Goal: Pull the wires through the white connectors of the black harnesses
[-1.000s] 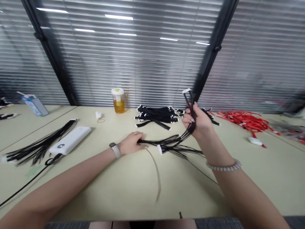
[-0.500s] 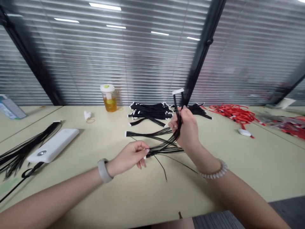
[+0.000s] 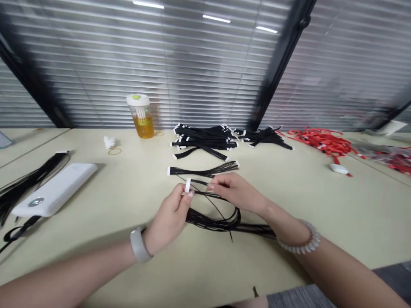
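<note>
My left hand (image 3: pixel 171 214) pinches a black wire harness (image 3: pixel 215 222) close to its white connector (image 3: pixel 188 185), which stands upright above the thumb. From there the thin wires loop to the right and back beneath both hands. My right hand (image 3: pixel 236 191) is closed with its fingertips on the wires just right of that connector. Behind the hands, another black harness (image 3: pixel 199 172) with white end connectors lies flat on the table. A loose black wire crosses the table under the held loop.
At the back lie a stack of black harnesses (image 3: pixel 205 141), a smaller pile (image 3: pixel 266 137) and red cables (image 3: pixel 324 141). A jar of amber liquid (image 3: pixel 143 124) stands back left. Left are a white power bank (image 3: pixel 58 188) and more black wires (image 3: pixel 28 179). A white oval object (image 3: pixel 339 169) lies right.
My right hand has come down and left, from holding the raised connector end to the wires beside my left hand. The white connector is now at my left hand, and the wires form a loop.
</note>
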{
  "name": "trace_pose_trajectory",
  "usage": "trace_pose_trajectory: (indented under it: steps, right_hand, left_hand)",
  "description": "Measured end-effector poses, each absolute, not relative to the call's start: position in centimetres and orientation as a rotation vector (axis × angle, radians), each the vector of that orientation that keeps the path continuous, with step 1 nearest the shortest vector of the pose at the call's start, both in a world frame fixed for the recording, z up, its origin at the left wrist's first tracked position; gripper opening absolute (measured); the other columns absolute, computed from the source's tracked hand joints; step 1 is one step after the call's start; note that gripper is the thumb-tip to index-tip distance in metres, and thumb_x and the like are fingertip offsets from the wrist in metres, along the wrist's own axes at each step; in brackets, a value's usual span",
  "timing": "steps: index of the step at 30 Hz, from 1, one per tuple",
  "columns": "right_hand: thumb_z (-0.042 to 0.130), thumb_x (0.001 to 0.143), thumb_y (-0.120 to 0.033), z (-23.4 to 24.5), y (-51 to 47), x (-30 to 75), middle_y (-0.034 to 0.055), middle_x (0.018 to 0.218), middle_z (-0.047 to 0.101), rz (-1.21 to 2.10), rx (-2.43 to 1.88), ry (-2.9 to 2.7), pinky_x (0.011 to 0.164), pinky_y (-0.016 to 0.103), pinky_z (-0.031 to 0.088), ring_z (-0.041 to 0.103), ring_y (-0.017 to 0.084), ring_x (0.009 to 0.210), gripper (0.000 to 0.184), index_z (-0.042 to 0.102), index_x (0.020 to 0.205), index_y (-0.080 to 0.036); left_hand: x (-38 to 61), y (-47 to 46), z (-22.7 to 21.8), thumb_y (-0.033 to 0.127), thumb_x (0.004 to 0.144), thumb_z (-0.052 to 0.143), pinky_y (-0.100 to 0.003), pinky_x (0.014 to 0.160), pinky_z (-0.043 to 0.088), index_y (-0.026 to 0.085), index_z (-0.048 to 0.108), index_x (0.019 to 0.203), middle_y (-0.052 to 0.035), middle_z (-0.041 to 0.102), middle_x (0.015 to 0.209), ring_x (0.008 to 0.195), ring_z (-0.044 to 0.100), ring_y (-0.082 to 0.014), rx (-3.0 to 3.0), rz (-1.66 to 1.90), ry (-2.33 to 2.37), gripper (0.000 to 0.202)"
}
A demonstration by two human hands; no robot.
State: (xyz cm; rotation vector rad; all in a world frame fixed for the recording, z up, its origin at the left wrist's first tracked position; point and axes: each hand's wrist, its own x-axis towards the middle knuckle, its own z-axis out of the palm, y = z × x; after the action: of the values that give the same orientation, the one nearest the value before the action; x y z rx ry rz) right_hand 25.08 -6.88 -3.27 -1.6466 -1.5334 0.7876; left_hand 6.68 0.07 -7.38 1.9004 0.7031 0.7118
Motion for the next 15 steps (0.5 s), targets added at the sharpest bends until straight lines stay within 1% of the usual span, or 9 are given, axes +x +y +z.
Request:
trace_pose_trajectory:
  steps: [1,4,9,12,15]
  right_hand:
    - [0.053,0.083,-0.039,-3.40,-6.85,25.18,-0.0030,0.059,0.041,0.811,-1.658,-1.560,0.053,0.022,0.028,0.033,0.007,0.056,0.031,0.054,0.065,-0.014]
    - [0.052,0.083,-0.040,-3.52,-6.89,25.40,-0.0039,0.058,0.037,0.871,-1.664,-1.639,0.050,0.021,0.026,0.030,0.007,0.055,0.031,0.050,0.065,-0.014]
    - [0.053,0.082,-0.038,-3.48,-7.09,25.32,-0.0046,0.056,0.035,0.916,-1.656,-1.770,0.047,0.020,0.024,0.029,0.006,0.052,0.029,0.049,0.065,-0.015]
    - [0.053,0.082,-0.039,-3.29,-7.20,25.50,-0.0043,0.057,0.039,0.867,-1.690,-1.782,0.047,0.019,0.027,0.033,0.006,0.052,0.027,0.052,0.069,-0.015]
    - [0.059,0.078,-0.036,-2.81,-7.40,26.04,-0.0029,0.063,0.045,0.659,-1.780,-1.759,0.052,0.021,0.030,0.039,0.008,0.056,0.019,0.057,0.081,-0.017]
  left_hand:
    - [6.63,0.07,-7.43,0.042,0.093,0.033,-0.022,0.057,0.037,0.018,0.042,0.082,0.0015,0.040,0.069,0.061,0.038,-0.0103,1.885,0.736,0.712,0.028]
    - [6.58,0.19,-7.32,0.045,0.093,0.033,-0.022,0.053,0.035,0.018,0.042,0.080,0.0021,0.038,0.066,0.058,0.035,-0.0099,1.816,0.740,0.751,0.031]
    - [6.76,0.33,-7.00,0.048,0.088,0.041,-0.020,0.046,0.031,0.016,0.044,0.070,0.0022,0.039,0.061,0.052,0.034,-0.0085,1.796,0.683,0.804,0.036]
    - [6.82,0.35,-7.05,0.052,0.085,0.045,-0.020,0.040,0.029,0.016,0.045,0.070,0.0041,0.037,0.053,0.044,0.034,-0.0072,1.718,0.622,0.838,0.038]
    - [6.85,0.45,-7.16,0.056,0.083,0.049,-0.019,0.035,0.027,0.017,0.046,0.073,0.0062,0.034,0.048,0.036,0.034,-0.0068,1.569,0.599,0.859,0.040]
